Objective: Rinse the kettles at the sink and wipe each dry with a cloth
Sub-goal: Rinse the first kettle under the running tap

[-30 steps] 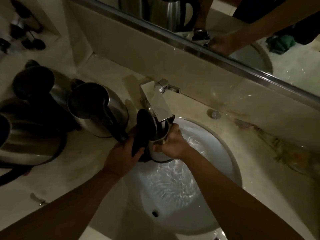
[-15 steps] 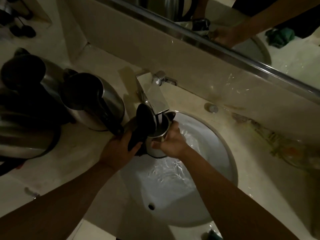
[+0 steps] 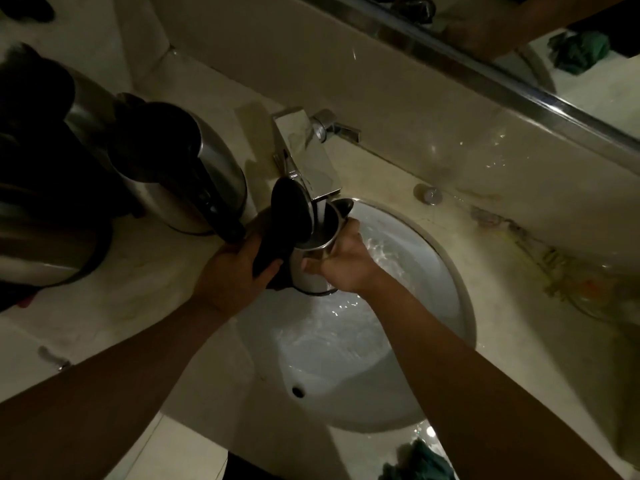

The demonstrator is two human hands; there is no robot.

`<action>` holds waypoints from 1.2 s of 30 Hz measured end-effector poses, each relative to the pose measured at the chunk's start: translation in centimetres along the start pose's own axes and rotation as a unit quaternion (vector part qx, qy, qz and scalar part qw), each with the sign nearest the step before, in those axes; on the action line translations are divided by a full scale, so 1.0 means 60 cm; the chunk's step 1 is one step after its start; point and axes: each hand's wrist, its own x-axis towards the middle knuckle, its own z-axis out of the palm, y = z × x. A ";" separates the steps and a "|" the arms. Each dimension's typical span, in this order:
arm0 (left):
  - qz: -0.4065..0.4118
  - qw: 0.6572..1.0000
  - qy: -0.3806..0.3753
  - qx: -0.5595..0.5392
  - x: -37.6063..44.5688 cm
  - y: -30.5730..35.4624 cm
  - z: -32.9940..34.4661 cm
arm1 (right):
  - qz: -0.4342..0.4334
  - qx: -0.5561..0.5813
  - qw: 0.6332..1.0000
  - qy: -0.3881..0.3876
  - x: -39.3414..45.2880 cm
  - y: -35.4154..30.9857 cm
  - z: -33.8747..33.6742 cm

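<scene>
A small steel kettle (image 3: 311, 271) with its black lid flipped up sits under the square chrome tap (image 3: 308, 157), over the white sink (image 3: 446, 271). Water runs from the spout into its open mouth. My left hand (image 3: 232, 275) grips the kettle's black handle. My right hand (image 3: 346, 268) wraps the steel body from the right. A second steel kettle (image 3: 194, 181) stands on the counter just left of the tap. A green cloth (image 3: 422, 462) lies at the counter's near edge.
More dark kettles (image 3: 45, 209) crowd the counter's left side. A mirror (image 3: 519, 39) runs along the back wall, reflecting the cloth. A chrome drain knob (image 3: 429, 195) sits behind the basin. Water swirls in the basin around the overflow hole (image 3: 298, 390).
The view has shifted down and nearer. The kettle stays under the tap with both hands in the same grip, and water is now seen pouring into its mouth.
</scene>
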 end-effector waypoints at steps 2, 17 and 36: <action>-0.004 1.000 -0.002 0.001 0.001 -0.005 0.002 | 0.003 0.006 1.000 -0.011 -0.011 -0.011 -0.007; 0.021 1.000 0.001 0.013 0.002 -0.018 0.012 | -0.010 0.025 0.999 -0.029 -0.016 -0.010 -0.017; 0.008 0.998 -0.023 0.053 -0.002 -0.006 0.003 | -0.005 0.006 1.000 -0.007 -0.054 -0.042 -0.025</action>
